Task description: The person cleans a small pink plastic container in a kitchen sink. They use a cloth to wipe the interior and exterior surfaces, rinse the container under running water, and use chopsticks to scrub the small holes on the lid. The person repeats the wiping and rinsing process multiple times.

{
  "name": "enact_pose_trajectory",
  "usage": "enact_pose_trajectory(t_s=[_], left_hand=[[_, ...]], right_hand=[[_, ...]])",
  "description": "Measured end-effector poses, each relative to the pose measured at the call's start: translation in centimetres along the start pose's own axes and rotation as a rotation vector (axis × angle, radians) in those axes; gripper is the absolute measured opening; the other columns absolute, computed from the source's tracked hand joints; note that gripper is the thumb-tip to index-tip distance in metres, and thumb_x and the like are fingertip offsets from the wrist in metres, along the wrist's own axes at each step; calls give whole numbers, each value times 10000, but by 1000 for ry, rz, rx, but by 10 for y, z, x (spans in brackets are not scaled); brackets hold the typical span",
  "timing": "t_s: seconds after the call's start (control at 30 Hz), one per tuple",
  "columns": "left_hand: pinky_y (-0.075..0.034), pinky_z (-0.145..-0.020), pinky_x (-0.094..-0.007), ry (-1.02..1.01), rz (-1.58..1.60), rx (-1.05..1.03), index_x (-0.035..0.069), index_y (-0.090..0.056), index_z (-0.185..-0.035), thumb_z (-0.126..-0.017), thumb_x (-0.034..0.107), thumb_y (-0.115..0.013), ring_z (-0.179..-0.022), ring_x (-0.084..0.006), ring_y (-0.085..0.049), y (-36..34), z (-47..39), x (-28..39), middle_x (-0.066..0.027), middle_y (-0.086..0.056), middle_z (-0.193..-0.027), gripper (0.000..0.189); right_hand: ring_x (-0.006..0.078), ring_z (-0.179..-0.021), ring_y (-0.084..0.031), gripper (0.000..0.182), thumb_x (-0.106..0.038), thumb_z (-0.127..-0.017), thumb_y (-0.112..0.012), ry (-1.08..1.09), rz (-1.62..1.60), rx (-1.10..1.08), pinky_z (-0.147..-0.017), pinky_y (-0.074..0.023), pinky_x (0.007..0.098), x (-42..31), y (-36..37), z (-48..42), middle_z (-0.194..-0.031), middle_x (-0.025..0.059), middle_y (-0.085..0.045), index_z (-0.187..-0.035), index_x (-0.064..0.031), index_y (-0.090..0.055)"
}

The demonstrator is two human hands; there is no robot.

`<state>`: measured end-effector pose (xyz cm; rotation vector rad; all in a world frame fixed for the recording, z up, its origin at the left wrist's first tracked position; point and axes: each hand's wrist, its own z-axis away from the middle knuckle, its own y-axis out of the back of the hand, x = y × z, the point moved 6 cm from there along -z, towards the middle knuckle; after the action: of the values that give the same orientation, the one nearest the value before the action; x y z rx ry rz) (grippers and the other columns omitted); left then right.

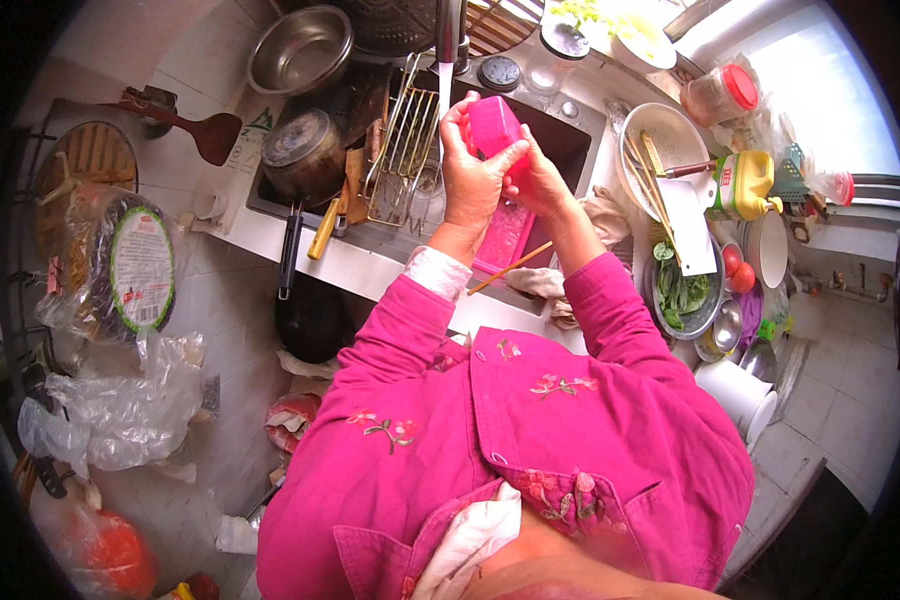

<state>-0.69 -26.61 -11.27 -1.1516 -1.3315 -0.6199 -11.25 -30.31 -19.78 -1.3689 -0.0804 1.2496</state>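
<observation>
Both my hands hold a small pink plastic box (pixel 493 122) over the kitchen sink (pixel 581 142). My left hand (pixel 465 169) grips its left side, close to the water running from the faucet (pixel 448 34). On its lower right, my right hand (pixel 544 172) has its fingers on the box, and the thumbs nearly meet. Below my hands lies a larger pink plastic tray (pixel 508 232) that looks wet inside. A single wooden chopstick (pixel 510 268) slants across its near end. Crumpled cloths (pixel 536 283) lie by the sink's front edge.
Left of the faucet stand a wire rack (pixel 405 150), a lidded pot (pixel 302 154) and a yellow-handled knife (pixel 324 229). At right are a white colander (pixel 660 127), a white cutting board (pixel 688 225), a bowl of leafy greens (pixel 682 296) and a yellow jug (pixel 746 184).
</observation>
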Motion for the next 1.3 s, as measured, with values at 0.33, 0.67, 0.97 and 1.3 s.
enact_pose_trajectory(t_s=[0.33, 0.67, 0.97, 1.3], left_hand=[[-465, -949, -394, -501, -654, 215, 42, -484, -1264, -614, 185, -949, -1090, -297, -578, 2, 2, 84, -143, -576, -1193, 812], [-490, -906, -431, -222, -760, 297, -7, -468, -1232, -652, 324, -933, -1010, -343, -626, 18, -31, 58, -218, -615, -1124, 814], [-476, -932, -464, -249, -861, 268, -5, -496, -1211, -771, 359, -846, -1093, -394, -582, 20, -42, 54, -237, -601, -1157, 669], [-571, -739, -339, 25, -188, 249, 94, -470, -1290, -939, 183, -703, -953, -221, -626, 38, -50, 35, -118, -599, -1125, 431]], right_hand=[[139, -779, -637, 344, -300, -989, -605, 686, 1017, 471, -691, -527, 278, -49, -27, 10, -872, 63, -667, -1171, -10, -632], [269, -983, -655, 265, -230, -985, -596, 821, 1164, 456, -870, -505, 336, -48, -50, 6, -1051, 164, -685, -1095, -4, -679], [235, -927, -655, 310, -256, -1032, -523, 700, 925, 332, -856, -494, 333, -43, -32, -19, -996, 152, -693, -1109, -1, -680], [134, -863, -651, 280, -234, -972, -627, 718, 899, 506, -797, -512, 274, -75, 10, 19, -933, 78, -724, -1078, 15, -700]])
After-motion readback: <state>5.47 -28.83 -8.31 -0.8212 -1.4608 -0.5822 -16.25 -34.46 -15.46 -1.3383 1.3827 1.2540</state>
